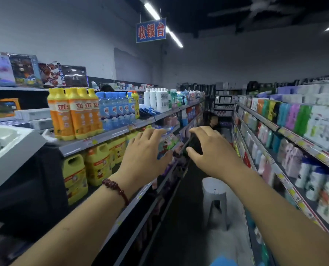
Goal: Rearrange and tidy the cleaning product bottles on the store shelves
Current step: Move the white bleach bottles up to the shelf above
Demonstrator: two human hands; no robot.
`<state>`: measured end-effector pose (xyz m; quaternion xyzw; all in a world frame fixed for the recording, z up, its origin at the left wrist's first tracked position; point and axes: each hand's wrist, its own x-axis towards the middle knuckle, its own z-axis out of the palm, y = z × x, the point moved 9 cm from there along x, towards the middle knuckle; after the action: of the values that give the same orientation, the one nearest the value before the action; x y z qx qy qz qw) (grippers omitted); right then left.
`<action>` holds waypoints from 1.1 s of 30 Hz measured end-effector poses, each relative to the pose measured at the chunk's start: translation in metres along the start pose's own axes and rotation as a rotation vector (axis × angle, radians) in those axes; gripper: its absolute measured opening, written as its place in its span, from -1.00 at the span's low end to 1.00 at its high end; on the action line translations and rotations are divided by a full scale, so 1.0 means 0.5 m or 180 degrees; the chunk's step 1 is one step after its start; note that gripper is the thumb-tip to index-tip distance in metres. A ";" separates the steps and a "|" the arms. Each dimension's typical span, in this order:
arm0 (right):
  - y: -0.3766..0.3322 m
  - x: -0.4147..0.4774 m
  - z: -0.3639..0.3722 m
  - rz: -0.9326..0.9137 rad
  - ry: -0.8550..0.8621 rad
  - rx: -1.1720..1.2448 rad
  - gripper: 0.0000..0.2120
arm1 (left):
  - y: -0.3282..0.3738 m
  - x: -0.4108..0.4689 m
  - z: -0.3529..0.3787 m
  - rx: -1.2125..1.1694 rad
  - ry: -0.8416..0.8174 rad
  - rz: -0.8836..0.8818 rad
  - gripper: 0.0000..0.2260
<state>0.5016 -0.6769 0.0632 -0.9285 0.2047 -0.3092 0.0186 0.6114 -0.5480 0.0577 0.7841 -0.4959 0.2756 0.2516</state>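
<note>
While the left hand [142, 150] and right hand [211, 148] hung lower right of the orange bottles [75, 114] on the shelf [111, 134], fingers [156, 132] spread wide, holding nothing, those bottles looked heavy and slippery; best gripped round the middle.

I see a long grey metal shelf [110, 134] carrying a cluster of tall orange plastic bottles [77, 114] with yellow caps at its near end. Just beyond them stand clear blue-capped bottles [117, 110], and farther beyond, white plastic bottles [158, 98]. On the tier directly below the orange ones sit squat yellow handled jugs [96, 164].
</note>
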 end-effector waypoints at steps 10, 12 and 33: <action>0.244 0.308 0.245 0.0374 0.0000 -0.0034 -0.48 | -0.144 0.315 0.340 -0.0299 -0.0024 0.0009 -0.46; 0.289 0.376 0.298 0.0441 0.0012 -0.0073 -0.47 | -0.183 0.382 0.419 -0.0368 -0.0042 0.0065 -0.48; 0.849 1.095 0.746 0.0907 0.0167 -0.0191 -0.46 | -0.447 1.130 1.162 -0.0728 -0.0087 0.0193 -0.51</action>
<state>0.9592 -1.3143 0.0036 -0.8818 0.3440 -0.3213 0.0291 1.1239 -1.2120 -0.0035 0.7386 -0.5510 0.2139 0.3241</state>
